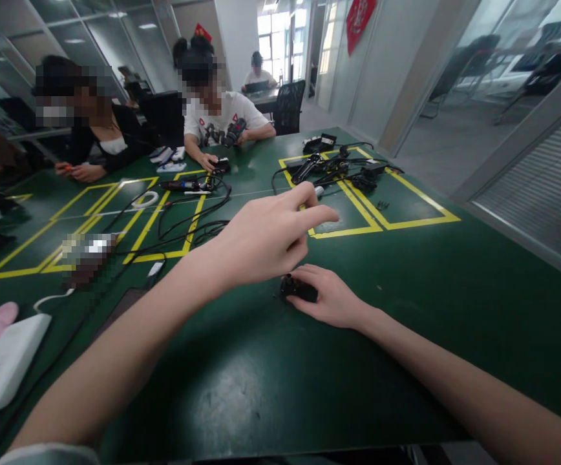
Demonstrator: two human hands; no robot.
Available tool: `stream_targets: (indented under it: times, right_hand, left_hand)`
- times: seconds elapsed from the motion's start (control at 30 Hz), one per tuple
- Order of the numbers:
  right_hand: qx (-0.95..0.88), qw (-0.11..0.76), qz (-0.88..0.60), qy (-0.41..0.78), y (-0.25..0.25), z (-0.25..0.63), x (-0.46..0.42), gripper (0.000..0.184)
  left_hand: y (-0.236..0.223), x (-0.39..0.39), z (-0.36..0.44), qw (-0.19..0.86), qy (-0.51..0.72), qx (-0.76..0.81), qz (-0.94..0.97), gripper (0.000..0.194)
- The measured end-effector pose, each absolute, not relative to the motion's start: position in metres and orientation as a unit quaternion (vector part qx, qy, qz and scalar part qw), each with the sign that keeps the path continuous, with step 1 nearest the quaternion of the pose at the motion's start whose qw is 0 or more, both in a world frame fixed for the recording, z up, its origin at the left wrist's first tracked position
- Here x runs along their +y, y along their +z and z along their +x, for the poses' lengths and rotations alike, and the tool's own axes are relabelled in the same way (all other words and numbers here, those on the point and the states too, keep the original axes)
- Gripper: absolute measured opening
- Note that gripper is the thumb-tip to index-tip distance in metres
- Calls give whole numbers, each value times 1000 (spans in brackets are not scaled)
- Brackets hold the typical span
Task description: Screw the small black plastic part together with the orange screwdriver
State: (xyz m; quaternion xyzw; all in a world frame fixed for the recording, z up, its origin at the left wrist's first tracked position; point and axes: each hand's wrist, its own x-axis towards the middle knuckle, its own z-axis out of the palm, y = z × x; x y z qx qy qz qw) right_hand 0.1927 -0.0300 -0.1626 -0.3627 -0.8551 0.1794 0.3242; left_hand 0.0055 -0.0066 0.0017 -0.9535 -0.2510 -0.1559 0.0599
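Note:
My left hand [280, 229] is raised above the table, stretched across in front of my right hand. Its fingers are bent but spread apart, and nothing shows between them. Closer to the tabletop, my right hand [329, 296] grips a small black block-shaped part [304, 289] between thumb and fingers. The part has a knob-like bump at its left end; its right end is hidden in the palm. Beyond my left hand lies a heap of black cables and devices [329, 168], partly covered by my fingers.
Yellow tape rectangles [423, 225] mark the green table [406, 284]. Black cables [198, 216], a white ring [145, 199] and a white box [6, 368] lie to the left. Opposite, a person in a white shirt [251, 113] handles black devices; another in dark clothing sits further left.

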Motion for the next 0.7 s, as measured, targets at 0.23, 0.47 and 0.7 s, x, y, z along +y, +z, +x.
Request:
stream_targets:
  times: [0.23,0.47,0.7]
  right_hand:
    - [-836,342,-392,173,-162,198,-33,11]
    - [-838,344,-387,175,-159,201,-41,10]
    - [-825,365,-385,195,-159,202,-46,11]
  left_hand:
    - [13,4,15,11,-99,-180,-979,38]
    - [25,17,14,-35,-85,-111,-990,35]
    - [20,18,10,-11,-88,-103,-991,19]
